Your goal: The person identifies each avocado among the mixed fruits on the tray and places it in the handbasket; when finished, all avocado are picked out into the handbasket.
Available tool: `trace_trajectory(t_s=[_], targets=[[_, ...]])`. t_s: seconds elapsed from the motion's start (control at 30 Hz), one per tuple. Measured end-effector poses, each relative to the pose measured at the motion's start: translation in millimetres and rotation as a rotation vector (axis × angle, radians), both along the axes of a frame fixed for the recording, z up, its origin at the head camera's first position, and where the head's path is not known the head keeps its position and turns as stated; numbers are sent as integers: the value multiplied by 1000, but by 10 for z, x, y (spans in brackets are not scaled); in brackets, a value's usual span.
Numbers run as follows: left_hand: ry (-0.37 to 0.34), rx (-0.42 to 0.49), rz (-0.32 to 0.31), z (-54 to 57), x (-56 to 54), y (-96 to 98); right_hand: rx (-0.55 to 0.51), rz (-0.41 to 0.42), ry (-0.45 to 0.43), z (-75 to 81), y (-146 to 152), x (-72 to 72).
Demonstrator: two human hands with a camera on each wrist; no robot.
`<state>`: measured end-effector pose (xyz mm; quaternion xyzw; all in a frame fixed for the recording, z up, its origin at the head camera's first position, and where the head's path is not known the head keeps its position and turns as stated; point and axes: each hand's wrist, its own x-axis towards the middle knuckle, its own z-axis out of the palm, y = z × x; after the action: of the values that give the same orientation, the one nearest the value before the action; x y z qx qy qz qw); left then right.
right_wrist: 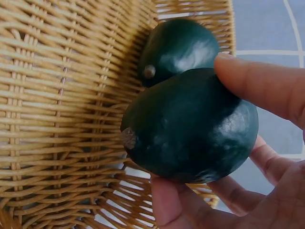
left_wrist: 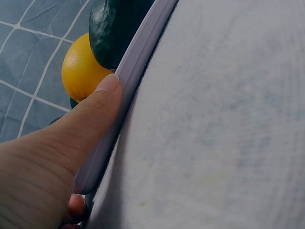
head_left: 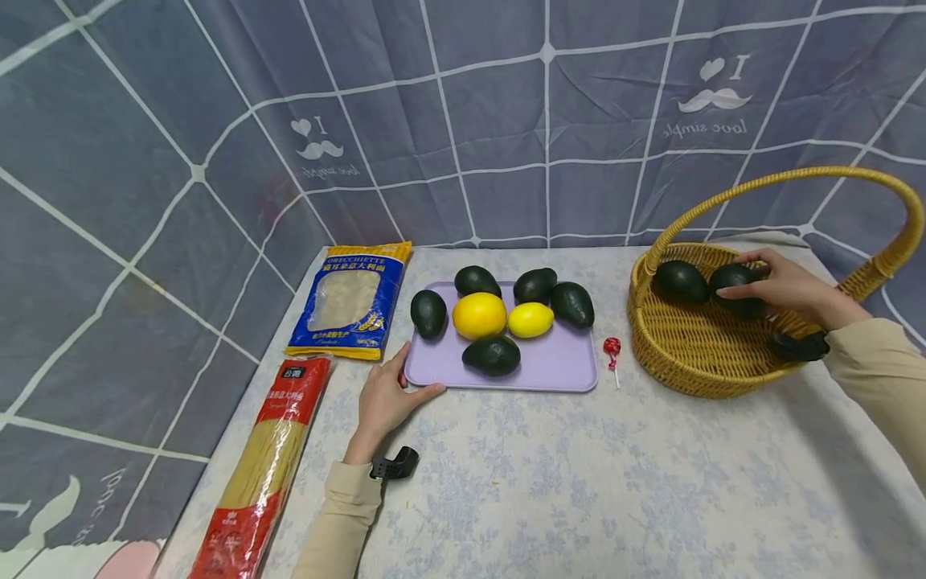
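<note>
In the head view my right hand (head_left: 792,291) is inside the yellow wicker basket (head_left: 694,346), fingers and thumb round a dark green avocado (right_wrist: 190,126). A second avocado (head_left: 680,283) lies beside it in the basket. My left hand (head_left: 385,400) grips the front left corner of a lilac tray (head_left: 557,371). The left wrist view has its thumb (left_wrist: 90,112) along the tray's rim, with a fingertip showing below the corner. Several avocados (head_left: 492,355) lie on the tray around a larger orange-yellow fruit (head_left: 479,315) and a lemon (head_left: 530,320).
A red-wrapped lollipop (head_left: 612,347) lies between tray and basket. Left of the tray is a blue and yellow orecchiette bag (head_left: 350,301), with a red spaghetti packet (head_left: 264,466) nearer me. The basket's tall handle (head_left: 788,173) arches over it. A grey curtain (head_left: 499,121) hangs behind.
</note>
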<state>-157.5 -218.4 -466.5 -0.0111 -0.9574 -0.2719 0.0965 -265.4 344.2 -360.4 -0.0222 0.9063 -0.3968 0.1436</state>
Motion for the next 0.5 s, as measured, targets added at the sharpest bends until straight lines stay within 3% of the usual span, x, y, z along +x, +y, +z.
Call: trace_trajectory(t_s=[0.5], targets=[[2,-1,1,-11,-3,-4,131,91,-32,-167,9,-143]])
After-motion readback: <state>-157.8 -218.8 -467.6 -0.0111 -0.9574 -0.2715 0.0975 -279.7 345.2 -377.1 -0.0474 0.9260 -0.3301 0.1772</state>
